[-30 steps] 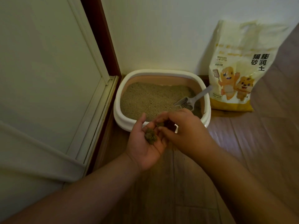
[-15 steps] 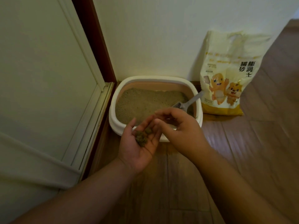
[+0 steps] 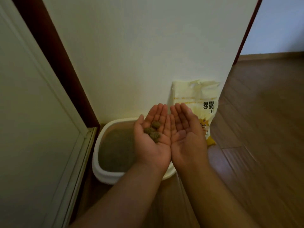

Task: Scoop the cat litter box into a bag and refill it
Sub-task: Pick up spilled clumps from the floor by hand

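Litter box (image 3: 105, 170), white-rimmed with tan inner walls, sits on the wooden floor (image 3: 263, 145) in a corner, its far edge by the cream wall (image 3: 131, 55) and its left side near a door frame (image 3: 54, 63). Grey-brown litter (image 3: 115, 150) fills it. Two bare hands are held palm up above its right half, side by side with their inner edges touching.

Left hand (image 3: 152, 137) lies flat and open, fingers straight and pointing to the far wall. Three small, dark, rough clumps (image 3: 153, 131) rest loose on its palm and the base of its fingers, bunched close together; no finger curls round them. Right hand (image 3: 185, 134) is likewise open, slightly cupped, its palm bare.

Behind the right hand, a pale yellow litter bag (image 3: 207, 96) stands upright against the wall, just right of the box, on the floor. It bears black Chinese characters and an orange cartoon animal, partly hidden by the fingers. Its top has a cut-out handle.

At the far right, the wall ends at a dark red edge (image 3: 246, 30), with more floor and a paler wall beyond.
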Motion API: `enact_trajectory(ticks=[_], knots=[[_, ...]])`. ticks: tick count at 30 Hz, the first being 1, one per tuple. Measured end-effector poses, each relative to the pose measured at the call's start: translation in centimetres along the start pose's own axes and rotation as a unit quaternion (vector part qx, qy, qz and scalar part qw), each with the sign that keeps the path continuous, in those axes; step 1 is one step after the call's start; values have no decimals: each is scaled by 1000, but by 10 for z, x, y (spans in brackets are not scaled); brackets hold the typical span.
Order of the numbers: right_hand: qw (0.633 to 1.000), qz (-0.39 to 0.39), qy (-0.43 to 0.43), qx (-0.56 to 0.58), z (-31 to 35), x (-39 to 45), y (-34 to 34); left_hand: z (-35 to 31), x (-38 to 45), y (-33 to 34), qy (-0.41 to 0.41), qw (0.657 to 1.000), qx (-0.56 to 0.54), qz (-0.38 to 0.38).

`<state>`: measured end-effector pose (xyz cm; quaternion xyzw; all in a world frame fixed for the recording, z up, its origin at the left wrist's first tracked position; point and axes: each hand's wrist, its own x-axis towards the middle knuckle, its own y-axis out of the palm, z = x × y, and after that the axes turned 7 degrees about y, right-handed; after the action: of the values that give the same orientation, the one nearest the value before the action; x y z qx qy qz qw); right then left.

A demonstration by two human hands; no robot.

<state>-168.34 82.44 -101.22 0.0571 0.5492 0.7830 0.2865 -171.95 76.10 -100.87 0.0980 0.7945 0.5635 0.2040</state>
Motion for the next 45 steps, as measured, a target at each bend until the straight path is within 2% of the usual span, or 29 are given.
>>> enact_trajectory(ticks=[7, 12, 18, 26, 30, 36, 45], knots=[[997, -71, 35, 10, 37, -5, -8, 37, -9, 12, -11, 997, -9, -75], [994, -107, 22, 22, 79, -11, 37, 41, -13, 73, -29, 995, 5, -100], [992, -124, 22, 12, 166, -45, 176, 16, -46, 233, -62, 994, 9, -94], [992, -125, 0, 25, 317, -128, 439, -40, -124, 531, -75, 994, 38, -62], [992, -114, -40, 38, 397, -181, 537, -47, -177, 662, -103, 992, 62, -27], [989, -101, -105, 26, 496, -254, 603, -22, -255, 774, -127, 990, 56, 27], [978, -88, -188, 18, 561, -330, 616, 16, -326, 823, -178, 979, 47, 87]])
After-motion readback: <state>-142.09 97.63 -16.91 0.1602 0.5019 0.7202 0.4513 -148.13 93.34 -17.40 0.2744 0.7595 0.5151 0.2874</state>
